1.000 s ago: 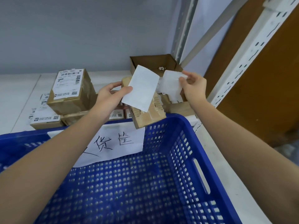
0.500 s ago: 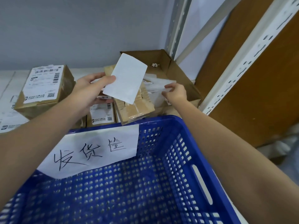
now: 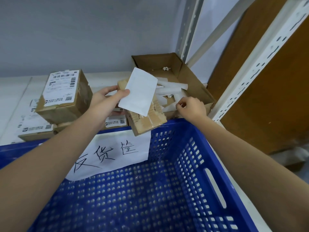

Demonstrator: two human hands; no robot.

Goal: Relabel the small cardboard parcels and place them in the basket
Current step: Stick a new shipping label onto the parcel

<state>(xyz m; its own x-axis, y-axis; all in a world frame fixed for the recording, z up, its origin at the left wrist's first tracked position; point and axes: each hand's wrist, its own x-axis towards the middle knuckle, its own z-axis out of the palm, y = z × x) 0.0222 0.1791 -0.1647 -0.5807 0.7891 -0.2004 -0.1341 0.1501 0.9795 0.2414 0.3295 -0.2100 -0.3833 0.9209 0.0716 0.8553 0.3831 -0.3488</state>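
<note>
Right hand [image 3: 191,108] withdrawn from scrap box [image 3: 192,81], curled; left hand [image 3: 107,99] grips parcel [image 3: 147,121].

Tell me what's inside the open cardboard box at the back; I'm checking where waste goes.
The open cardboard box holds loose white backing strips; the right hand covers its near corner, hiding what lies beneath.

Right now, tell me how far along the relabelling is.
Done: nothing shows in the visible part of the basket. In hand: the left hand holds a parcel and pinches a white label over it; the right hand is at the scrap box, over white strips. Left: stick the label, drop the parcel in, then the other parcels on the shelf.
</note>
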